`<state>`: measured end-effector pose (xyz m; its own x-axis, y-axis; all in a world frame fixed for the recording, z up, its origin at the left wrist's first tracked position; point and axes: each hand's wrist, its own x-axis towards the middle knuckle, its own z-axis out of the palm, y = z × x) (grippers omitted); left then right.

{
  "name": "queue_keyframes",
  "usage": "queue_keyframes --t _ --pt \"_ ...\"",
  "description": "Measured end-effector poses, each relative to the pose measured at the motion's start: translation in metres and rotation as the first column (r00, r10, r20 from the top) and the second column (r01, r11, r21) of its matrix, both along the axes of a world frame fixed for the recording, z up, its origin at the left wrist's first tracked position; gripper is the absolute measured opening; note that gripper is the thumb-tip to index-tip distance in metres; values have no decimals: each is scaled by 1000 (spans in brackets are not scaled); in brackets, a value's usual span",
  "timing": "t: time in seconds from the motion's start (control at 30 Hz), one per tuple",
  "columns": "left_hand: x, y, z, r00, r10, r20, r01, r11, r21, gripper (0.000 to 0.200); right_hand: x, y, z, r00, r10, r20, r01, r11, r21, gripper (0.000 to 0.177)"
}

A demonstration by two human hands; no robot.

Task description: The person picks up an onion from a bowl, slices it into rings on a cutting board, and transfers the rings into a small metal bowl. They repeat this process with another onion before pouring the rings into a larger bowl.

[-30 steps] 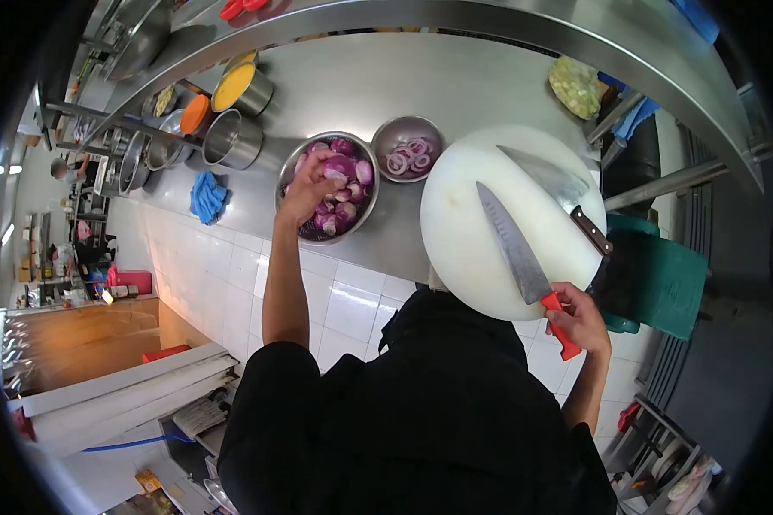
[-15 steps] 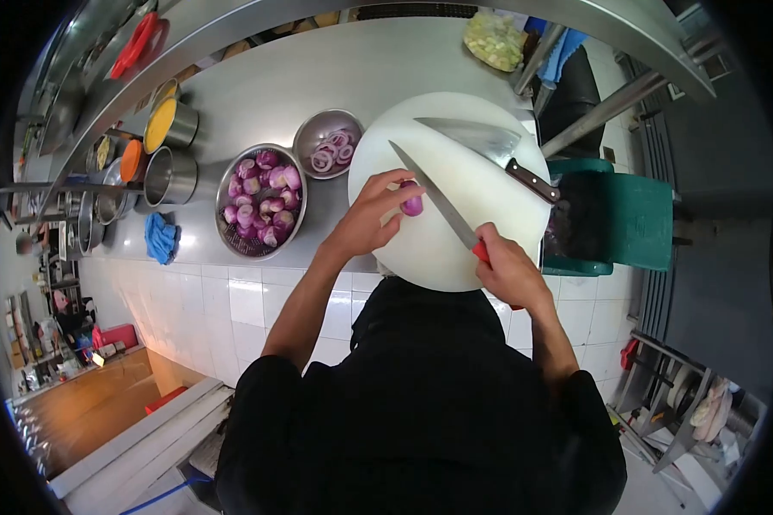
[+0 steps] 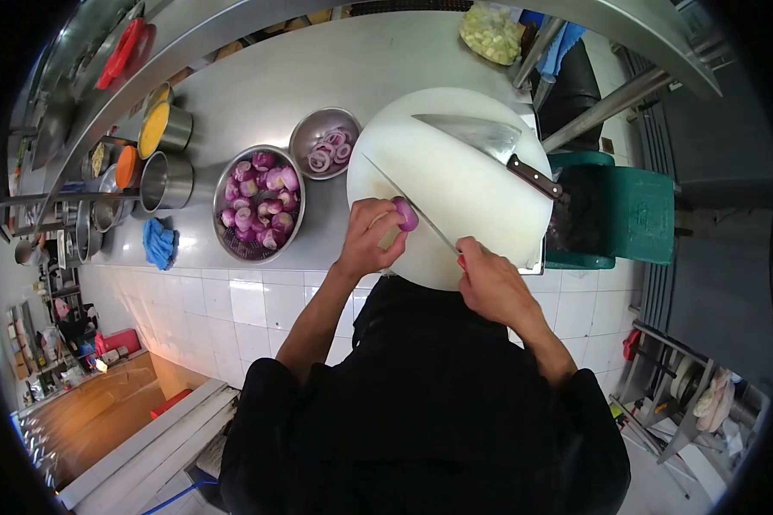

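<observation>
On the round white cutting board (image 3: 481,236), my left hand (image 3: 372,238) grips a peeled red onion (image 3: 405,215) with curled fingers, near the board's left side. My right hand (image 3: 496,281) is wrapped round the red handle of a long, narrow knife (image 3: 428,222). Its blade points up and to the left, edge-on to my view, right beside the onion. A wide cleaver (image 3: 477,133) with a dark wooden handle lies across the upper right of the board. Left of the board stands a small metal bowl (image 3: 306,137) with sliced onion rings (image 3: 330,150).
Whole peeled onions (image 3: 260,204) fill a larger metal colander (image 3: 224,238). Farther left are metal pots (image 3: 167,182), an orange container (image 3: 128,167) and a blue cloth (image 3: 159,243). A green bin (image 3: 642,215) stands right of the board; a bag of chopped pale vegetables (image 3: 490,34) sits behind.
My right hand has brought the knife left, its blade turned edge-on beside the onion. My left hand has closed more firmly on the onion and shifted it slightly left and down.
</observation>
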<state>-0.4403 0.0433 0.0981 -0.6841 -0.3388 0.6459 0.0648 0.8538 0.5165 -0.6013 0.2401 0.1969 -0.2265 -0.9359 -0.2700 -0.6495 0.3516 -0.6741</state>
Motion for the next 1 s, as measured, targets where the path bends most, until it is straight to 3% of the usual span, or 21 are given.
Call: queue_keyframes --t 0.13,0.2,0.5,0.77,1.0 --pt "-2 -6 0 1000 -23 6 23 999 -49 41 -9 9 2 999 -52 9 52 999 -16 23" --pt "-5 -8 3 997 -76 27 78 995 -57 41 -11 12 -5 999 -7 -37 11 993 117 19" --pt "-10 -16 -4 989 -146 34 147 988 -40 48 -10 11 -7 996 -15 -89 29 987 158 14" --pt "-13 -20 -3 978 -208 28 209 975 -74 44 14 32 72 993 88 -85 -62 960 274 17" --pt "-14 -19 -3 982 -189 13 190 979 -68 42 12 36 94 987 142 -69 -111 937 331 14"
